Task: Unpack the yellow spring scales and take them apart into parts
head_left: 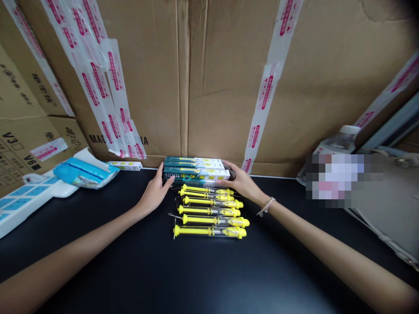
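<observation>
Several slim green-and-white printed boxes (196, 170) lie side by side near the cardboard wall. My left hand (156, 192) is closed against their left ends, thumb at the front and fingers behind. At the right ends, my right hand (240, 183) grips the same boxes, with a string bracelet on its wrist. Just in front of the boxes, several yellow spring scales (211, 220) with clear tubes and metal hooks lie in a row of parallel lines on the black table (209, 274).
Cardboard (222, 87) with tape stands behind. At the left are a white-and-blue power strip (26, 200), a blue packet (87, 172) and another slim box (127, 165). A plastic bottle (340, 140) and a grey bag (389, 196) are at the right.
</observation>
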### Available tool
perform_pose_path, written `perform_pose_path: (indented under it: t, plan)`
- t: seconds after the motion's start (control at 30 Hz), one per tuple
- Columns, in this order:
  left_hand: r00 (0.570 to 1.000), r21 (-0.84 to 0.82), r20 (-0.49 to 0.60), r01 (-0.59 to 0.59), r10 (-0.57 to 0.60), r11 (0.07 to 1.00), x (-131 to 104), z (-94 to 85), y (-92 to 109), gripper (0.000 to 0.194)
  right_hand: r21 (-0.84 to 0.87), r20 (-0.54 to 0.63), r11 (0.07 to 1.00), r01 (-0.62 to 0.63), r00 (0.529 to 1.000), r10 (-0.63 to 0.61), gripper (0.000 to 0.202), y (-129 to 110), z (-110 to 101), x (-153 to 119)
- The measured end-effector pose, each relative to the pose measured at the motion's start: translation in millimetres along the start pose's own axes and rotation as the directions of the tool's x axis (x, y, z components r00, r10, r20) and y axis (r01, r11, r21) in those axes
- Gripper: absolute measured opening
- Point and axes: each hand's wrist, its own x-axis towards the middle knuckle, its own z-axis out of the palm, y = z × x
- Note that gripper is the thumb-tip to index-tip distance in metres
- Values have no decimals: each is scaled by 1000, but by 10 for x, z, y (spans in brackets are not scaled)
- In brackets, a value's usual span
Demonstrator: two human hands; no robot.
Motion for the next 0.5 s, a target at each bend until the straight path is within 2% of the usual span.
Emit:
perform_pose_path:
  t: [0.2, 0.5]
  plan:
    - [998, 41, -41, 41, -39, 998, -16, -16, 35, 77, 9, -13, 1000, -14, 1000, 14, 71, -70, 48, 28]
    - [995, 76, -78, 63, -57, 995, -3, -60, 18, 70, -3, -75, 1000, -15, 997, 15, 73, -116, 181, 33]
